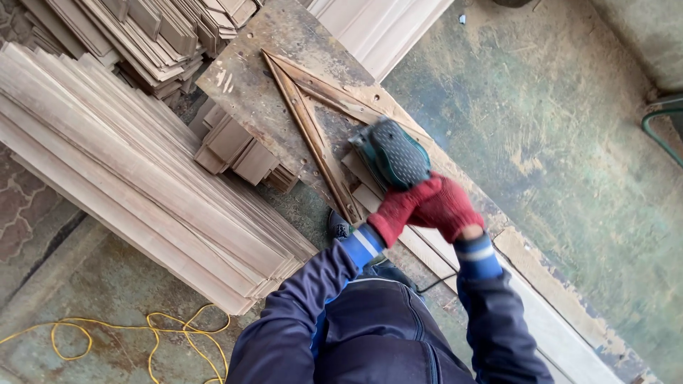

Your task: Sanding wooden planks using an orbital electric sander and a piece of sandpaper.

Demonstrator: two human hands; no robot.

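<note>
Both my hands wear red knit gloves and grip the rear of a dark green power sander (393, 153). My left hand (400, 210) and my right hand (449, 206) sit close together on the tool. The sander rests on a pale wooden board (427, 245) lying on a worn workbench (249, 92). Two wooden strips nailed in a V shape (306, 117) lie on the bench just beyond the sander.
Long pale boards (128, 178) are stacked to the left, with shorter offcuts (235, 146) and more piled strips (149, 35) behind. A yellow cord (153, 331) loops on the floor at lower left. Green-stained concrete floor (569, 142) spreads to the right.
</note>
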